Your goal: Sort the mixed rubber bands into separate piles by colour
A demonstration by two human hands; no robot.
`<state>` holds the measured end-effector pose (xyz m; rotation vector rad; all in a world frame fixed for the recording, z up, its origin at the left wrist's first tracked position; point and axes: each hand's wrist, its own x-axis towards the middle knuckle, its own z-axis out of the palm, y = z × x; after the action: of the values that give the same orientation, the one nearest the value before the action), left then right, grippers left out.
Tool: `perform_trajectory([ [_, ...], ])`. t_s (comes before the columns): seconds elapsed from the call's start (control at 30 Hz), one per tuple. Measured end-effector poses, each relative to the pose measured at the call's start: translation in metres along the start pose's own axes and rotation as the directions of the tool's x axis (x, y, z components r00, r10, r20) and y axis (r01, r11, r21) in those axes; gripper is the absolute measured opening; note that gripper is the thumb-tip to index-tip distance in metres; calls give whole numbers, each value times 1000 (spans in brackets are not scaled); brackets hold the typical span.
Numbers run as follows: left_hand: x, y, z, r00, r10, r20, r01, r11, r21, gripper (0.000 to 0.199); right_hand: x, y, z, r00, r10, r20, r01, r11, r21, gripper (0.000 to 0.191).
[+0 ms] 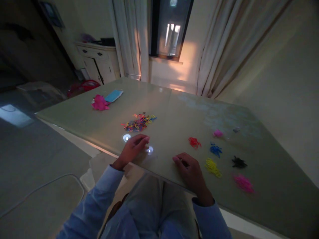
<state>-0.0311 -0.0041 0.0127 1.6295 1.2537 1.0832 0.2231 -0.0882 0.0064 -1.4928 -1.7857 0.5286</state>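
Observation:
My left hand (134,147) rests near the table's front edge, its fingers curled together, just in front of a mixed heap of coloured bands (138,122). What it holds, if anything, is too small to make out. Further right, my right hand (188,167) lies with thumb and fingers closed, and its contents are hidden. Beside it are sorted piles: yellow (213,167), red (194,142), blue (215,150), black (239,162) and bright pink (243,183). A smaller pink pile (217,133) sits behind the blue one.
On the table's left part lie a crumpled pink item (100,103) and a blue face mask (114,96). A small dark item (235,130) is at the right. A white cabinet (99,59) and curtains (132,39) stand beyond the glossy table (171,113).

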Motion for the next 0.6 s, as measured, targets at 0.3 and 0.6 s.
perform_trajectory([
  [0.3,54,-10,-67,993,121,3,-91,725,683,29,-1,1,2,1000,-27,7,28,998,-64,33],
  [0.6,81,-7,-52,973,-42,229,-167,557,814,30,-4,7,1,998,-59,15,59,998,-21,32],
])
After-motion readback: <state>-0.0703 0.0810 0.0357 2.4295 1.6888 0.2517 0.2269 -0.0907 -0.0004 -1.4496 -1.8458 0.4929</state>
